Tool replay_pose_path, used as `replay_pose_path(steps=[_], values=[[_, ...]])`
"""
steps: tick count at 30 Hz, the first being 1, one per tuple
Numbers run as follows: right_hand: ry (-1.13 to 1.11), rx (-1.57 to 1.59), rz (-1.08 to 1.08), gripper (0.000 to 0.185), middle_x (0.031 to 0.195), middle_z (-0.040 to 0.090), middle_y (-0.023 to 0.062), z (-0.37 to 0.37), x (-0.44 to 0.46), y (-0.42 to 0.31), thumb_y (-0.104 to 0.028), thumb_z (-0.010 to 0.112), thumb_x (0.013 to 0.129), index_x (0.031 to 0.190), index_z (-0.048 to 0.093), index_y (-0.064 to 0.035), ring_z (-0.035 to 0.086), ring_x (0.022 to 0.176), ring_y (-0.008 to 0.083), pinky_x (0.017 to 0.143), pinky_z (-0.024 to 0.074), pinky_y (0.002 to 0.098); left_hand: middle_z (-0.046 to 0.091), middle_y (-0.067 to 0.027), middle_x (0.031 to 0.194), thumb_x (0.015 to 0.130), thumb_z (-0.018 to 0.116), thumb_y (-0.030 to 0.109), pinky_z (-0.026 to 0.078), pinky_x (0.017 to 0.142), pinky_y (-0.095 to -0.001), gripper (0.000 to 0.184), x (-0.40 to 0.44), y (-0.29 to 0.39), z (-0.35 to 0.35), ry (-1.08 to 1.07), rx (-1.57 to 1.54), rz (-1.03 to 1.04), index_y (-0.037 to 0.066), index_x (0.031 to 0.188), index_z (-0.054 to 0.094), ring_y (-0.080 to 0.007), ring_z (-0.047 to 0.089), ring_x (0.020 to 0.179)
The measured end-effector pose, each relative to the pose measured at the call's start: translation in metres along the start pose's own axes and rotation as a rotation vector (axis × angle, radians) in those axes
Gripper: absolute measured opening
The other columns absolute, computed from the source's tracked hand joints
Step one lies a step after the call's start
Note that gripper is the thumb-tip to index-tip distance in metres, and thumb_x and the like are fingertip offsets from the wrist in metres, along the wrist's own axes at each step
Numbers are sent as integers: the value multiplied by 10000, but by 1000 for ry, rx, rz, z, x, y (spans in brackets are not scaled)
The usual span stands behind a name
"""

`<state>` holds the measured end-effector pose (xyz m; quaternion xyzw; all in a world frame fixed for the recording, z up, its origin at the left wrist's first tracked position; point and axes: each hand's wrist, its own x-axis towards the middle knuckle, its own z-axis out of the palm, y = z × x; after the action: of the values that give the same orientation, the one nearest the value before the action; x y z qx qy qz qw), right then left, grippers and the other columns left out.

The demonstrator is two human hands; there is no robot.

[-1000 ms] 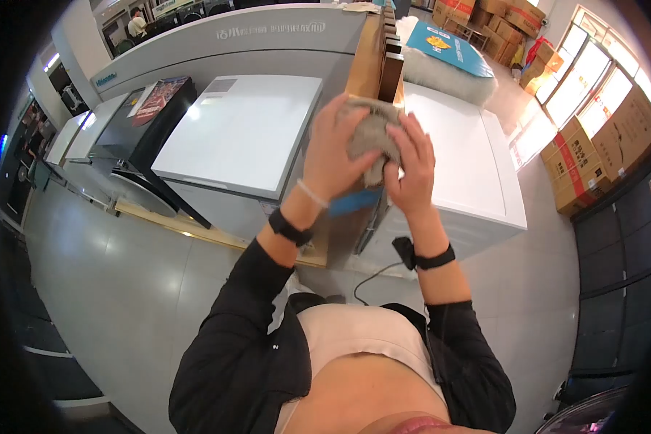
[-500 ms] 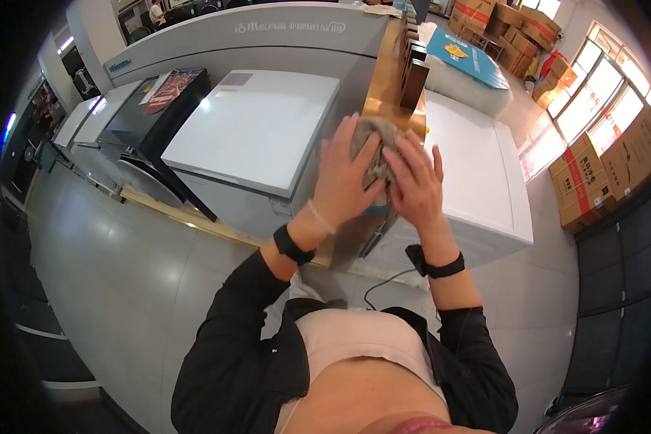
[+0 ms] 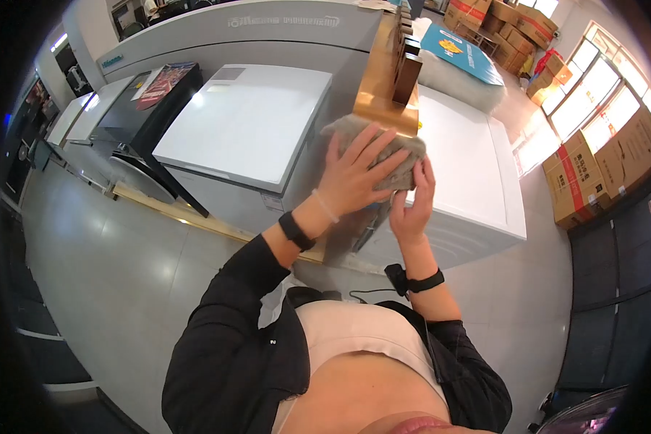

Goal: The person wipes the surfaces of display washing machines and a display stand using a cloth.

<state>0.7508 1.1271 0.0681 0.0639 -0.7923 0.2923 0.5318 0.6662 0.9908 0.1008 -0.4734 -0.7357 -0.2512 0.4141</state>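
Where cloth (image 3: 401, 171) meets ledge (image 3: 372, 90) edge: press evenly.
Left hand (image 3: 351, 173): spread flat, unclenched.
Right hand (image 3: 412, 215): touching; grip unclear from here.

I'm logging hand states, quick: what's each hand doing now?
Left hand: open, fingers spread over the grey cloth.
Right hand: fingers at the cloth's right side; whether closed cannot be told.

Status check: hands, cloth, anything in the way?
Left hand spread on cloth; right hand at its edge. Cloth bunched at near end of gold ledge. Dark blocks stand farther along ledge.
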Motion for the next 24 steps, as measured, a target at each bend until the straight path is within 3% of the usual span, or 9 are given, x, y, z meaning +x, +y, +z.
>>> replay_pose_path(steps=[5, 7, 10, 14, 17, 20, 21, 24], values=[[-190, -135, -67, 528, 1482, 275, 365, -2, -33, -14, 0, 557, 834, 1328, 429, 134, 321, 1371, 515, 1120, 315, 515, 391, -49, 1523, 754, 732, 318, 289, 959, -708, 601, -88, 3, 26, -173, -115, -74, 294, 1330, 561, -285, 329, 1427], [-297, -230, -100, 562, 1501, 180, 403, -1, -35, -19, -59, 603, 847, 1332, 405, 143, 241, 1383, 575, 1119, 270, 577, 392, -61, 1521, 763, 722, 286, 293, 937, -726, 568, -87, 13, 25, -166, -40, -146, 291, 1313, 578, -305, 326, 1427], [-349, -336, -118, 591, 1498, 167, 415, -2, -14, -18, -89, 603, 847, 1347, 387, 141, 226, 1384, 583, 1107, 273, 596, 402, -80, 1511, 779, 696, 236, 293, 935, -739, 504, -58, 16, 18, -74, -35, -169, 260, 1275, 607, -333, 329, 1421], [-315, -368, -127, 570, 1499, 262, 328, -14, 53, -28, -173, 571, 873, 1364, 420, 73, 264, 1391, 516, 1087, 298, 594, 416, -108, 1492, 770, 686, 212, 315, 1007, -672, 460, 12, 6, -8, 58, -180, -107, 191, 1228, 637, -364, 341, 1402], [-291, -129, -55, 544, 1479, 333, 276, -13, 92, -20, -217, 575, 883, 1359, 472, 24, 333, 1363, 464, 1092, 322, 534, 506, -144, 1409, 753, 691, 179, 346, 1083, -477, 450, 56, -14, -22, 12, -319, -96, 110, 1197, 663, -415, 385, 1349], [-189, -38, 25, 522, 1451, 371, 267, -2, 88, -15, -226, 597, 876, 1354, 512, -32, 372, 1325, 451, 1099, 328, 492, 472, -179, 1418, 732, 720, 184, 364, 1081, -469, 491, 65, -26, -23, 11, -352, -94, 86, 1208, 651, -436, 416, 1313], [-136, 24, 46, 518, 1471, 361, 248, 3, 79, -15, -208, 611, 860, 1358, 530, -92, 353, 1350, 441, 1108, 315, 491, 443, -200, 1435, 725, 732, 167, 363, 1086, -469, 505, 57, -23, -22, 68, -322, -115, 80, 1214, 644, -438, 417, 1314], [-107, -272, -122, 508, 1482, 357, 237, 5, 43, -34, -200, 630, 845, 1343, 553, -134, 329, 1378, 424, 1104, 308, 511, 334, -267, 1488, 706, 762, 102, 359, 1099, -475, 559, 2, -10, -4, 211, -283, -191, 56, 1242, 614, -451, 398, 1332]])
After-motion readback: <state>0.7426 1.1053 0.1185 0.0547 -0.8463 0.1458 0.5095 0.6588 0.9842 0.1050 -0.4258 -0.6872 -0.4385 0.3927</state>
